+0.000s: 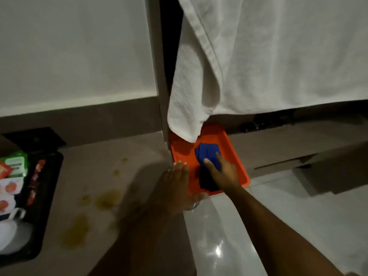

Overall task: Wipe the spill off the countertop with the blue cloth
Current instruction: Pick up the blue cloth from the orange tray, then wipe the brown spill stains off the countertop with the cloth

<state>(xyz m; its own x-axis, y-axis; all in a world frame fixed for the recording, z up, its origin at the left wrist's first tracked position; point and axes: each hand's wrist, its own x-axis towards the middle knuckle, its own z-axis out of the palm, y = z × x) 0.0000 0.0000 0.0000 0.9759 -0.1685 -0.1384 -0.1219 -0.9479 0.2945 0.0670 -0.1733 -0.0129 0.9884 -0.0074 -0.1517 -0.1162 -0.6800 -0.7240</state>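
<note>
Beige desk (139, 156) fills the lower left of the frame, marked by a brownish-yellow spill (107, 200) in several blotches from centre left down toward the bottom. An orange tray (237, 158) sits at centre, just right of a vertical panel edge, and the blue cloth (207, 154) lies bunched in it. The right hand (223, 172) reaches in from the lower right and rests on the cloth, thumb and a finger pressed over its near side (whether they have closed on it, I cannot tell). The left hand (175, 186) is blurred, flat and open with fingers together, over the tray's left edge and holding nothing. A white towel (258, 56) hangs across the upper right, its folded corner dipping to the tray's far side. At far left a black tray (49, 196) holds sachets (12, 176) and a white cup (12, 230).
</note>
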